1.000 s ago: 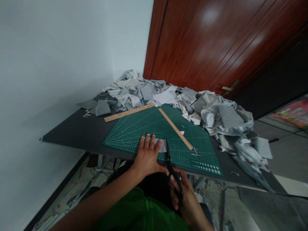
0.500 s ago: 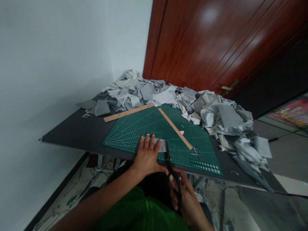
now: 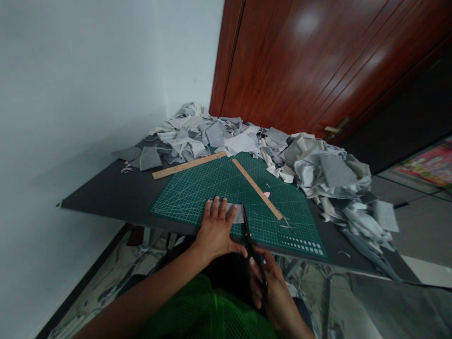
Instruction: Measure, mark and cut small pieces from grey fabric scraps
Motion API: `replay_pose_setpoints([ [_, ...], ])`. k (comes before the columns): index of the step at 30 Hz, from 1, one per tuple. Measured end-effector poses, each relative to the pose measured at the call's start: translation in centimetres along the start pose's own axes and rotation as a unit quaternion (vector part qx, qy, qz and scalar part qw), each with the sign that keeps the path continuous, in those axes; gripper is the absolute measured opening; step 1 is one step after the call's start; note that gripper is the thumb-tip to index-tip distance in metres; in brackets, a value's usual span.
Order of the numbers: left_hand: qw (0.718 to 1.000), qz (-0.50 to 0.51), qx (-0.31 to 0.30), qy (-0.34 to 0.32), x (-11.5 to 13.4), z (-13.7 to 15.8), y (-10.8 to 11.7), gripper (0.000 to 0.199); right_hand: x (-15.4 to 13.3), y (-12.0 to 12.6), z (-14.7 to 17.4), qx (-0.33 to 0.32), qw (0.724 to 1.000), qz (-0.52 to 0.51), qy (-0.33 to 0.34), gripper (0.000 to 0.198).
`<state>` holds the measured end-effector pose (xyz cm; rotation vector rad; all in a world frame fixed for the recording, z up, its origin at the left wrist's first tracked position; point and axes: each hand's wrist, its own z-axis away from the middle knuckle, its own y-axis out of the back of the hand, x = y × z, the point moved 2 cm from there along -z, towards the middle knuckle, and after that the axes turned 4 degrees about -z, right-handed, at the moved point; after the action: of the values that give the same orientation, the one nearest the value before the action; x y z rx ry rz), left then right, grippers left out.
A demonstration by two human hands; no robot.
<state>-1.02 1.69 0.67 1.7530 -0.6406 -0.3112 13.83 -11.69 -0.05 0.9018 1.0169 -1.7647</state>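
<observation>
My left hand [image 3: 217, 230] lies flat with fingers spread over a small grey piece of fabric [image 3: 238, 214], pressing it on the green cutting mat [image 3: 187, 200]. Part of the fabric is hidden beneath the fingers. Black-handled scissors [image 3: 250, 245] are gripped in my right hand [image 3: 270, 280] at the mat's front edge. Their blades point away from me and lie along the right edge of the fabric. My left thumb reaches close to the scissors.
Two wooden rulers, a left one [image 3: 189, 165] and a right one [image 3: 257, 189], lie on the mat. Thin fabric strips [image 3: 286, 223] and a pink piece [image 3: 267, 194] are near the right ruler. Heaped grey fabric scraps [image 3: 328, 169] line the back and right of the dark table [image 3: 106, 197].
</observation>
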Motion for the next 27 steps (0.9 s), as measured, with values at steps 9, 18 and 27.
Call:
replay_pose_setpoints([
  [9, 1.0, 0.011, 0.002, 0.001, 0.03, -0.02, 0.16, 0.132, -0.17, 0.46, -0.05, -0.009, 1.0, 0.025, -0.001, 0.062],
  [18, 1.0, 0.01, 0.008, 0.003, 0.0, -0.03, -0.05, 0.131, -0.19, 0.16, 0.1, -0.008, 0.999, 0.031, 0.008, 0.064],
  [27, 1.0, 0.006, -0.004, 0.005, 0.11, -0.04, 0.17, 0.133, -0.13, -0.05, 0.21, -0.009, 1.0, 0.016, 0.012, 0.061],
])
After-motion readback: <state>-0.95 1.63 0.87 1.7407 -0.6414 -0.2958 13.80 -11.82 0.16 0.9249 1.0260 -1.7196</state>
